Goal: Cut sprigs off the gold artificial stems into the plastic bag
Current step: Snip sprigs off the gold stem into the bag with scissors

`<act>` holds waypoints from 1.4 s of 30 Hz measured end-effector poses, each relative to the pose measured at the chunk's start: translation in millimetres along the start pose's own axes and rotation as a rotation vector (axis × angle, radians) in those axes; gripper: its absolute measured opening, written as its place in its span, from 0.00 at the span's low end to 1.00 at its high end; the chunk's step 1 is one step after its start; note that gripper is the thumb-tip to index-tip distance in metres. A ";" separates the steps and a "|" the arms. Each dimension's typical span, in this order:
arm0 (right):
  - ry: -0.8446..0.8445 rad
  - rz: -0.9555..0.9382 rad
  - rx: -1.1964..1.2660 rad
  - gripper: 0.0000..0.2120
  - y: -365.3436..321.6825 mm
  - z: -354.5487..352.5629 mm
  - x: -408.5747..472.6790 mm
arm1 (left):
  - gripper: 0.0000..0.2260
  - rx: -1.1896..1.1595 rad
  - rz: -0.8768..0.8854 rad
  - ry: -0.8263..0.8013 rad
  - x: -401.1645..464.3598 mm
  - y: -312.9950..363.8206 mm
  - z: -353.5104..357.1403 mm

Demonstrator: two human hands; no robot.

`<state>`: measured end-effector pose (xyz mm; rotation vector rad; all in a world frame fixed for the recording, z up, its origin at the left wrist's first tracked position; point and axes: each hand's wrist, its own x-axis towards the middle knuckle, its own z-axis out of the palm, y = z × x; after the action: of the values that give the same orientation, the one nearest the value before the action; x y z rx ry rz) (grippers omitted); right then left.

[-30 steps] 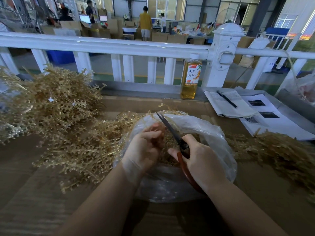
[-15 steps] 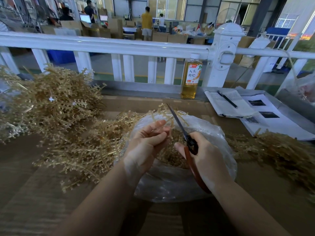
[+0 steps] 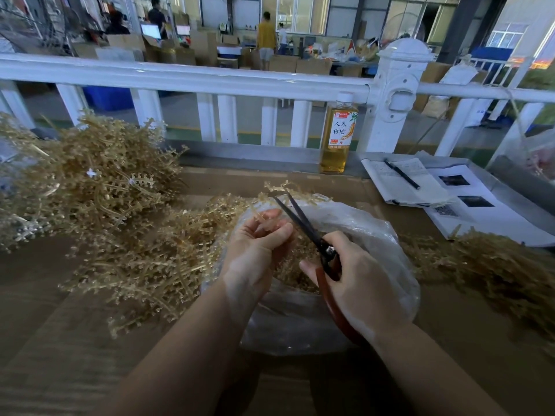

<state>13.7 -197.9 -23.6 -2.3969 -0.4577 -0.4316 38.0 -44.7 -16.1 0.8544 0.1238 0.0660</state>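
Here, at the table: both hands work above the mouth of the clear plastic bag (image 3: 354, 223), which lies on the brown tabletop (image 3: 60, 340) between two forearms.
Left hand: the left hand (image 3: 255, 250) has its fingers curled and pinches a gold stem (image 3: 288, 192) that rises from the fingertips and spreads its sprigs just past the bag's far rim.
Right hand: the right hand (image 3: 357, 280) grips the red-handled scissors (image 3: 303, 223), fingers wrapped round the handles, thumb side toward the left hand.
Scissor blades: dark, slightly parted, pointing up and away; their tips reach the held stem just beyond the left fingertips.
Bag contents: a heap of cut gold sprigs (image 3: 297, 265) shows inside the bag, directly under and between the two hands.
Uncut stock, left: a large pile of gold stems (image 3: 90, 187) sits well left of the hands, with more stems (image 3: 156, 265) sprawled beside the bag, touching its left edge.
Right pile: another mound of gold pieces (image 3: 492, 265) lies to the right of the bag, near the right hand.
Far edge: a bottle of amber drink (image 3: 338, 136) stands upright against the white railing (image 3: 210, 82).
Paperwork: an open notebook (image 3: 405, 181) with a black pen (image 3: 401, 174) lying on it rests right of the bottle, beside printed sheets (image 3: 480, 211).
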 end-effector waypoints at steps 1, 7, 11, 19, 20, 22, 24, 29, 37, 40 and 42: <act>0.002 -0.014 -0.017 0.14 0.5 0.5 -0.2 | 0.11 -0.013 -0.004 0.001 0.8 -0.1 -0.2; 0.018 -0.063 -0.089 0.15 2.8 3.2 1.3 | 0.10 -0.082 -0.056 0.011 0.6 -0.2 -0.6; 0.005 -0.064 -0.094 0.15 4.5 4.2 1.4 | 0.10 -0.093 -0.081 0.021 1.0 0.1 -1.5; -0.007 -0.070 -0.111 0.17 4.9 3.2 2.2 | 0.11 -0.046 -0.050 0.031 2.8 -1.4 -2.3; -0.008 -0.069 -0.117 0.16 4.9 3.0 2.3 | 0.11 -0.040 -0.045 0.033 3.1 -1.7 -2.8; -0.015 -0.066 -0.125 0.15 5.0 2.4 2.6 | 0.11 -0.028 -0.039 0.031 4.0 -2.4 -3.7; -0.029 -0.060 -0.132 0.15 5.3 1.8 2.7 | 0.11 -0.011 -0.032 0.030 4.5 -3.2 -5.0; -0.048 -0.056 -0.142 0.17 6.7 1.4 2.3 | 0.12 0.037 -0.008 0.049 4.6 -3.7 -5.5; -0.056 -0.060 -0.145 0.15 7.1 0.2 3.1 | 0.12 0.101 -0.006 0.071 2.3 -2.2 -3.5; -0.063 -0.029 -0.112 0.14 7.9 -0.2 1.3 | 0.11 0.087 -0.007 0.063 2.1 -3.0 -3.9; -0.048 0.013 -0.055 0.13 7.0 -1.2 1.2 | 0.11 0.018 -0.050 0.020 2.1 -1.1 -4.0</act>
<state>17.5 -203.5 -26.0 -2.4669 -0.4566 -0.3861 39.6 -42.2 -19.7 0.8688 0.1647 0.0267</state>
